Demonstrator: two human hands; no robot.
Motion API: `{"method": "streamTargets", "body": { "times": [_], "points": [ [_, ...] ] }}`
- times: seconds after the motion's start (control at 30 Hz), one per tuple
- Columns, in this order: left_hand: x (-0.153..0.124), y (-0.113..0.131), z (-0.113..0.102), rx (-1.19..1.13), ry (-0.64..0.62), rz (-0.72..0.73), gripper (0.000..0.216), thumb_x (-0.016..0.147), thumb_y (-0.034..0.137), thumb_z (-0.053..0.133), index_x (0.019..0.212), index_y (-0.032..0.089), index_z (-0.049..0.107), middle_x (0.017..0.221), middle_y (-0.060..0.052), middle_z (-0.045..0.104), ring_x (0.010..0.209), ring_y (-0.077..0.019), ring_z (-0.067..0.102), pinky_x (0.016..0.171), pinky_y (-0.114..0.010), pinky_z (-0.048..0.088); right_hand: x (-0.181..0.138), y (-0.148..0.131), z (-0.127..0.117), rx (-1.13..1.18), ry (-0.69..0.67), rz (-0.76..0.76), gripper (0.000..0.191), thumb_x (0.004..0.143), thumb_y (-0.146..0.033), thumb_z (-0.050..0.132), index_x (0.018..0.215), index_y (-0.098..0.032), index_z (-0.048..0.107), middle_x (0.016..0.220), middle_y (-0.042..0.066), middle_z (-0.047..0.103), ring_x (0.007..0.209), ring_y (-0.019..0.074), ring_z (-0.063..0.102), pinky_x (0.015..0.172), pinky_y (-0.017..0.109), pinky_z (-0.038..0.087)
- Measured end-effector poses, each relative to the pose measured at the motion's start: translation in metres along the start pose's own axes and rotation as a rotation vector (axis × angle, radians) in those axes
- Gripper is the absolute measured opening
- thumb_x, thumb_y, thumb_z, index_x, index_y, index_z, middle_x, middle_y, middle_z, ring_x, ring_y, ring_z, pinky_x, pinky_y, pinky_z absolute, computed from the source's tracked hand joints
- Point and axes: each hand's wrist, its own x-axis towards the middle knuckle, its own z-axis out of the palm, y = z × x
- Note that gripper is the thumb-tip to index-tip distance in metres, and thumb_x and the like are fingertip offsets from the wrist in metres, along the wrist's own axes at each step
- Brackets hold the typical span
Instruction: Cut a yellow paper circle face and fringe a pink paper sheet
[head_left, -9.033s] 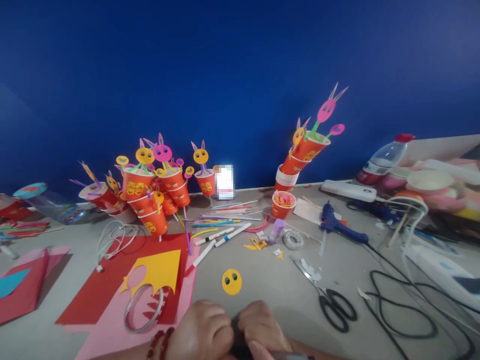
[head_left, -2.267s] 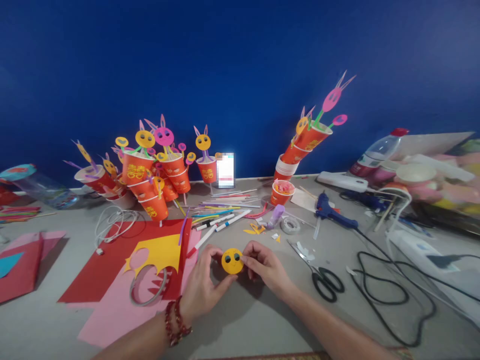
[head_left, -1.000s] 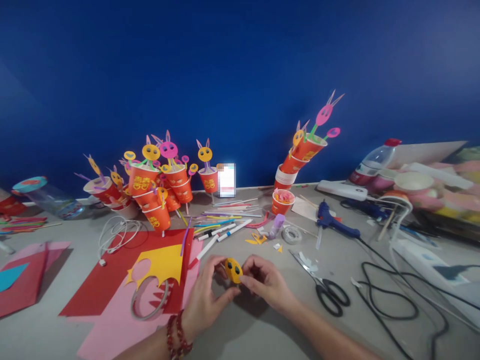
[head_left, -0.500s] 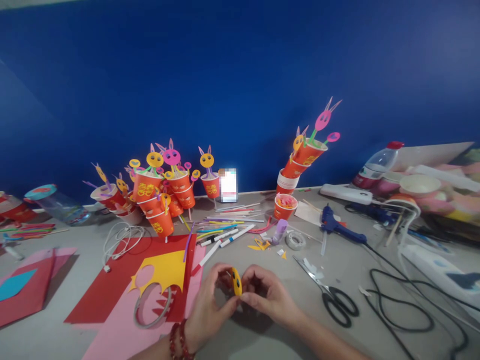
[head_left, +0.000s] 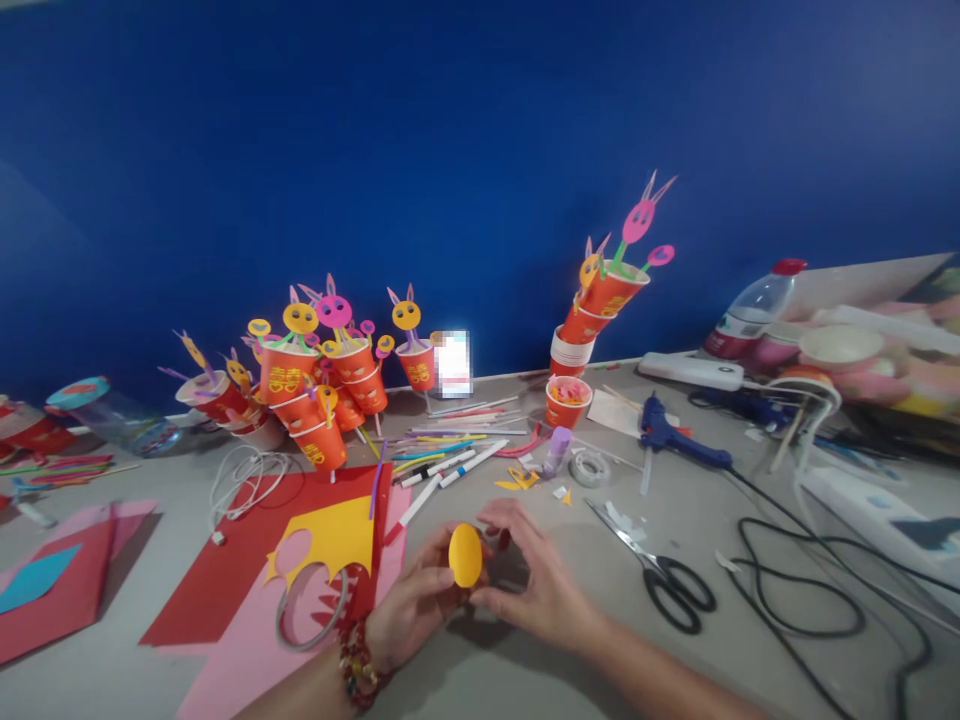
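My left hand (head_left: 409,610), with a beaded bracelet at its wrist, pinches a small yellow paper oval (head_left: 466,556) upright between thumb and fingers. The side facing me is plain. My right hand (head_left: 546,580) is just to the right of the oval, its thumb and fingers apart in a curve; whether the thumb tip touches the paper's lower edge I cannot tell. Left of my hands, a yellow sheet with round cut-outs (head_left: 341,532) lies on red card (head_left: 217,575) and pink paper (head_left: 247,650), with a roll of tape (head_left: 282,622) on top.
Scissors (head_left: 660,580) lie at the right, near a glue gun (head_left: 679,443) with a looping black cable. A purple glue stick (head_left: 556,450), clear tape (head_left: 590,467) and markers (head_left: 472,464) are ahead. Red paper cups with paper bunny faces (head_left: 289,372) stand along the back, beside stacked cups (head_left: 571,352).
The yellow oval has turned from nearly edge-on, with dark eye spots showing, to its plain side facing me. My right hand's fingers have spread and come off the paper somewhat.
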Motion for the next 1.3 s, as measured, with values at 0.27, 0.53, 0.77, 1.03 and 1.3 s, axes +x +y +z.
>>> {"method": "streamTargets", "body": {
  "times": [0.27,0.53,0.77,1.03,1.3],
  "points": [
    [0.002,0.002,0.006,0.008,-0.035,-0.045,0.044,0.074,0.032,0.074,0.115,0.02,0.063,0.109,-0.008,0.064,0.099,-0.0222,0.063,0.084,-0.029,0.045,-0.002,-0.005,0.001,-0.158,-0.086,-0.092,0.054,0.074,-0.029,0.077,0.125,-0.025,0.057,0.117,0.01,0.062,0.113,0.0299,0.055,0.096,0.041,0.046],
    [0.004,0.014,0.001,0.323,0.107,0.031,0.04,0.082,0.049,0.07,0.108,0.021,0.063,0.093,-0.005,0.065,0.077,-0.0172,0.063,0.066,-0.027,0.048,0.001,0.002,-0.006,-0.169,0.004,-0.119,0.046,0.082,-0.029,0.068,0.125,-0.023,0.054,0.12,0.012,0.061,0.114,0.0308,0.055,0.098,0.042,0.045],
    [0.008,0.09,-0.036,1.114,0.47,0.334,0.026,0.096,0.043,0.046,0.095,0.021,0.059,0.088,-0.005,0.068,0.082,-0.0188,0.065,0.073,-0.031,0.052,0.002,0.006,0.001,-0.239,-0.09,-0.006,0.044,0.075,-0.023,0.069,0.118,-0.021,0.06,0.117,0.011,0.063,0.11,0.0307,0.057,0.093,0.04,0.047],
    [0.03,0.102,-0.075,1.509,0.491,0.357,0.016,0.089,0.034,0.056,0.082,0.021,0.063,0.085,-0.004,0.066,0.081,-0.0214,0.062,0.073,-0.032,0.049,0.0,-0.002,0.009,-0.278,-0.181,0.075,0.034,0.071,-0.024,0.07,0.104,-0.021,0.061,0.102,0.006,0.066,0.093,0.0255,0.06,0.081,0.033,0.046],
    [0.086,0.103,-0.081,1.734,0.402,0.378,0.012,0.09,0.019,0.054,0.088,0.02,0.066,0.095,-0.005,0.065,0.091,-0.0213,0.062,0.085,-0.034,0.047,-0.001,0.0,0.015,-0.412,-0.18,0.096,0.038,0.063,-0.039,0.082,0.086,-0.021,0.058,0.091,0.003,0.063,0.084,0.0229,0.056,0.073,0.03,0.04]
  ]
}}
